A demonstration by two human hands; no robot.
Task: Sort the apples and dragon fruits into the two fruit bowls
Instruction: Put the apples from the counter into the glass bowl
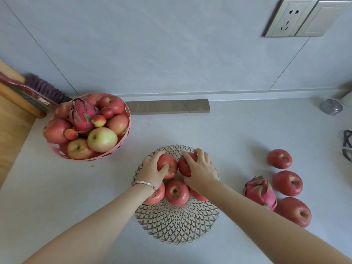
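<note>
Both grips are closed on fruit: the left hand (152,169) wraps a round red apple (168,165) from its nine o'clock side, thumb across the front, while the right hand (202,169) clamps a second red apple (184,165) from three o'clock, fingers spread over the top. The two apples touch each other at the twelve o'clock part of the clear faceted glass bowl (177,225), whose diamond-cut wall and scalloped rim look hard and brittle. Three more red apples (176,192) lie in the same bowl just toward six o'clock, two of them partly hidden under the wrists. Such apples are likely firm, smooth-skinned and fairly heavy, so a wide wrap round the widest part suits them, and they should be set down softly against glass. At three o'clock on the pale grey table (57,197) wait three loose red apples (287,182) and a pink scaly dragon fruit (260,192), whose leafy flaps give purchase but bruise easily. At ten o'clock a pink perforated plastic bowl (114,154) is piled with mixed apples and another dragon fruit (82,115).
</note>
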